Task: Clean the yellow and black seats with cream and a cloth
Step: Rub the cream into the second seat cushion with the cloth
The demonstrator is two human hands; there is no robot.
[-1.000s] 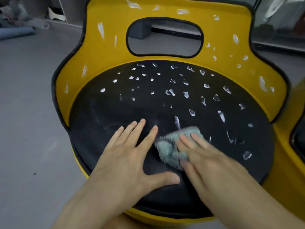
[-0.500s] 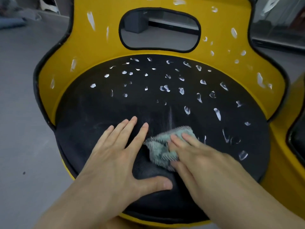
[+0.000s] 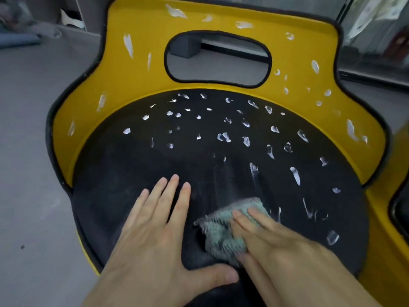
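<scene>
the person's bare left grip (image 3: 155,240) lies flat on the round black fabric seat cushion (image 3: 132,169), released, fingers straight and spread a little, thumb pointing off to the right along the near part of the cushion. it holds nothing, palm down on the fabric.

the right grip (image 3: 276,240) is just beside it, also flat. its straight fingers (image 3: 254,218) press down on a small crumpled pale teal terry cloth (image 3: 221,231), not clenched round it. the cloth sits on the near middle of the cushion, between the two grips, close to the left thumb tip; it looks blurred, so its folds are hard to make out.

white dabs of cream (image 3: 295,175) are dotted over the far and right parts of the cushion. just beyond the cloth there are pale thin streaks of smeared cream (image 3: 254,171). the left near part of the cushion under and around the left grip shows only a faint haze.

behind the cushion rises the curved yellow seat back with black piping (image 3: 137,80), carrying its own white cream blobs along the top and both sides. an oval handle opening with a black rim (image 3: 166,63) is cut through its middle.

a second yellow seat (image 3: 394,240) touches the frame at the right edge. the whole thing stands on a grey floor (image 3: 33,151).
</scene>
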